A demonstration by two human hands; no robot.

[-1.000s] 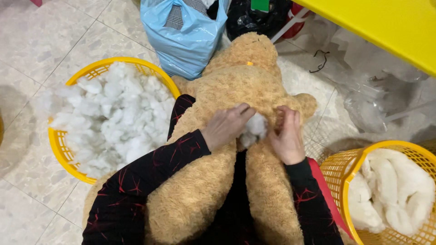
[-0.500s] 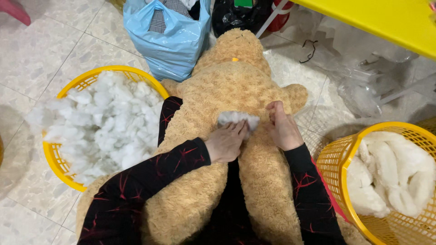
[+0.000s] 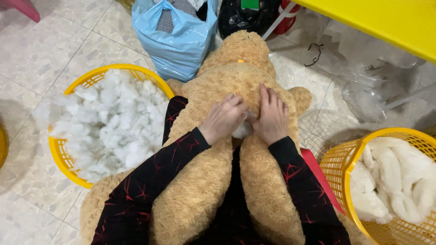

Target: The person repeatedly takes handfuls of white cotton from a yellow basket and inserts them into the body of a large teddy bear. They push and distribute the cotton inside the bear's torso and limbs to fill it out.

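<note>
Centrally: one large tan teddy bear, lying across the person's lap, head towards a blue plastic bag. Left hand on the bear's back, fingers curled down onto a tuft of white stuffing at an opening; whether they pinch it is hard to tell. Right hand just beside, fingers flat and together, pressing the fur. Left: yellow basket of loose white fluff. Right: second yellow basket holding thicker white wadding.
</note>
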